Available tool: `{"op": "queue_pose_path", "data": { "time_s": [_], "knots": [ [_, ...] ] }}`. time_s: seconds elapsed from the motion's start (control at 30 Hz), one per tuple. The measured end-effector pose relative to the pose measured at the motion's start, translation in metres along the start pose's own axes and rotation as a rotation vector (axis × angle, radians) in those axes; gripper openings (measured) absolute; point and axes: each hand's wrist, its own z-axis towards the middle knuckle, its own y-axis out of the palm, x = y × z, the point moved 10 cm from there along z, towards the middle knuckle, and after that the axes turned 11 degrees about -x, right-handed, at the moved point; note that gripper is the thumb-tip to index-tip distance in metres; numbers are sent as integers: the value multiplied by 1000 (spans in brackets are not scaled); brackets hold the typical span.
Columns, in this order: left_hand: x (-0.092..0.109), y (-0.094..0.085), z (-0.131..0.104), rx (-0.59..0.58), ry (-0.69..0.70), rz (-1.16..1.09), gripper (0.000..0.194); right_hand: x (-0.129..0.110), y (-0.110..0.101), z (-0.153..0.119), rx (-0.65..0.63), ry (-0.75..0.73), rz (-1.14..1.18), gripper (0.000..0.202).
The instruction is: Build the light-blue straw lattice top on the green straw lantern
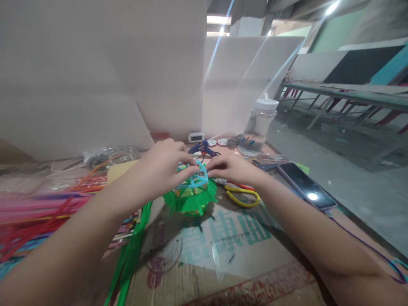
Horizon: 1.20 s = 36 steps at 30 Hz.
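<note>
A small round craft piece [191, 202] stands on the cardboard, with a green fringed skirt around it and a lattice of light-blue strips on top. My left hand [167, 159] reaches over it from the left, thumb and fingers closed on the blue lattice. At the lattice's right edge, my right hand [234, 168] has its fingertips pinched together against the strips. Exactly what lies between those fingertips is too small to tell. Yellow-handled scissors [244, 199] lie just right of the piece. Behind it rests a blue glue gun [204, 148].
Green strips [130, 255] and a pile of pink and red strips [47, 212] lie on the left. On the right are a phone [306, 187] with a cable and a clear water bottle [256, 127]. A small white digital display [196, 137] stands before the white panels [172, 68].
</note>
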Motion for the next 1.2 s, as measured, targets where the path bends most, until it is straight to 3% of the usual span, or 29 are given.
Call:
{"op": "queue_pose_path", "data": {
  "time_s": [0.27, 0.8, 0.93, 1.07, 1.13, 1.2],
  "knots": [
    [4, 6, 3, -27, 28, -8, 29, 10, 5, 3, 15, -20, 98, 13],
    [9, 15, 2, -63, 18, 51, 25, 5, 10, 4, 6, -16, 66, 13],
    [7, 3, -5, 16, 26, 18, 27, 7, 9, 4, 12, -12, 80, 15],
    [-17, -27, -34, 244, -88, -102, 33, 6, 6, 2, -7, 7, 65, 16],
    [-39, -31, -52, 307, -214, -156, 31, 1, 1, -1, 3, 14, 21, 16],
    [-60, -24, -68, 331, -334, -228, 30, -7, -12, -7, 84, 20, -23, 16]
  ]
}}
